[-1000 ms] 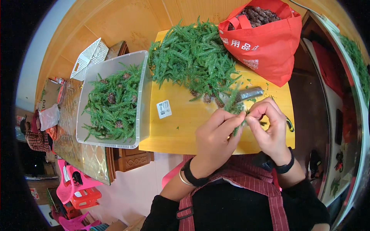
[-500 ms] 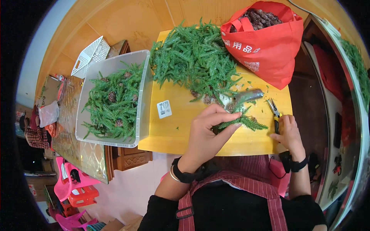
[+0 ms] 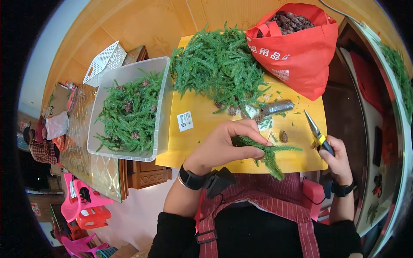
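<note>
Between thumb and fingers, my left hand (image 3: 234, 144) pinches a green artificial pine sprig (image 3: 272, 161) above the front of the yellow board (image 3: 189, 148). A thin wire stands up by the fingertips. At the right edge of the board my right hand (image 3: 337, 159) is wrapped round the dark, yellow-banded handles of long-nose pliers (image 3: 317, 131), whose jaws point up and away from me. A loose pine cone (image 3: 283, 136) lies between the hands. Behind the sprig are more pine cones (image 3: 232, 111) and a dark wrapped bundle (image 3: 278, 106).
A heap of pine sprigs (image 3: 219, 64) covers the board's far part. At back right stands a red bag (image 3: 297, 56) full of pine cones. To the left, a translucent bin (image 3: 162, 124) holds sprigs with cones. A white label (image 3: 185, 121) lies beside it.
My right hand has picked up the pliers from the board and lifted them. My left hand has moved slightly down with the sprig, uncovering the loose pine cone.
</note>
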{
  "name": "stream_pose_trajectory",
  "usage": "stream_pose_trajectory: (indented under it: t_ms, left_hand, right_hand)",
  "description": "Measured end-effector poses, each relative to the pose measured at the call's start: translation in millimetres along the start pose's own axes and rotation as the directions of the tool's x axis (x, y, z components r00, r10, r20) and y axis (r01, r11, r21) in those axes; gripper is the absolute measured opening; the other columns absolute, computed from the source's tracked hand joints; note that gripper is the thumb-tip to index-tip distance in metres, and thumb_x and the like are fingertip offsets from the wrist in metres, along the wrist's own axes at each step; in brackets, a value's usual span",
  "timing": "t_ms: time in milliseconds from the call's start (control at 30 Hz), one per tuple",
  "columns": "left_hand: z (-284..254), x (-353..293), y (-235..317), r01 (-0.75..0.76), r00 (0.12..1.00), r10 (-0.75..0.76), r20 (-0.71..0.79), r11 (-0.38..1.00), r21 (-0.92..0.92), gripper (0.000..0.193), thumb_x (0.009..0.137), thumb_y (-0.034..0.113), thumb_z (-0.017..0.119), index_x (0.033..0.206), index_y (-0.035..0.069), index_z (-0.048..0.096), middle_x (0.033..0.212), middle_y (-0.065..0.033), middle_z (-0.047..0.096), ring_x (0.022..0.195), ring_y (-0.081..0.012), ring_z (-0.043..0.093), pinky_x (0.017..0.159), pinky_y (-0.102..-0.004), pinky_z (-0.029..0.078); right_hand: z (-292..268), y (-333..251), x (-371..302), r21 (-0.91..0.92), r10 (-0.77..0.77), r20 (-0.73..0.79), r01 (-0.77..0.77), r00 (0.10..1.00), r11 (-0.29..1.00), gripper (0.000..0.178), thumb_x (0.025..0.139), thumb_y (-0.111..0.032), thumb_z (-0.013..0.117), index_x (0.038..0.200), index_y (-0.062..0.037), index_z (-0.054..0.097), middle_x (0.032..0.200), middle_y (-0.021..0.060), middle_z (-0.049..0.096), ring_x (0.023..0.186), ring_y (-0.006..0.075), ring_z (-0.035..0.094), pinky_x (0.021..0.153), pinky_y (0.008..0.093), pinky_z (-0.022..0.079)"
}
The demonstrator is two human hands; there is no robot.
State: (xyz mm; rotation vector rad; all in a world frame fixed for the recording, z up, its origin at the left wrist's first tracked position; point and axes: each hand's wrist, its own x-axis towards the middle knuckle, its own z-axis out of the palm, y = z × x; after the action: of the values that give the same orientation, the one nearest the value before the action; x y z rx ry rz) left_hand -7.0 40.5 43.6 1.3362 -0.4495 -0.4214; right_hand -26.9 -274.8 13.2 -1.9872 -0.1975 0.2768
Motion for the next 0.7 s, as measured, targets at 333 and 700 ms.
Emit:
stream_pose_trajectory:
  t_ms: [333,700]
  left_hand:
    - [-2.6,4.5,3.7,0.053,0.964,-0.027,0.263,0.994,-0.091,0.018,0.063,0.002,0.069,0.081,0.0,0.066,0.072,-0.0034,0.052,0.071,-0.0136,0.047,0.066,-0.025,0.035]
    - [-2.9,3.6,-3.7,0.103,0.931,-0.028,0.363,0.977,-0.189,0.018,0.062,0.002,0.071,0.078,-0.002,0.064,0.072,-0.0054,0.052,0.07,-0.0145,0.047,0.064,-0.0258,0.035]
  right_hand:
    - [-1.3,-65.3,23.9,-0.26,-0.55,0.304,0.623,0.778,0.737,0.018,0.059,-0.007,0.067,0.059,-0.0035,0.049,0.067,0.0077,0.056,0.088,0.0315,0.058,0.073,0.0376,0.046]
    - [2.8,-73.7,36.9,-0.272,-0.581,0.398,0.696,0.71,0.664,0.017,0.056,-0.006,0.066,0.057,-0.0043,0.05,0.067,0.0051,0.056,0.089,0.0301,0.057,0.072,0.0374,0.047]
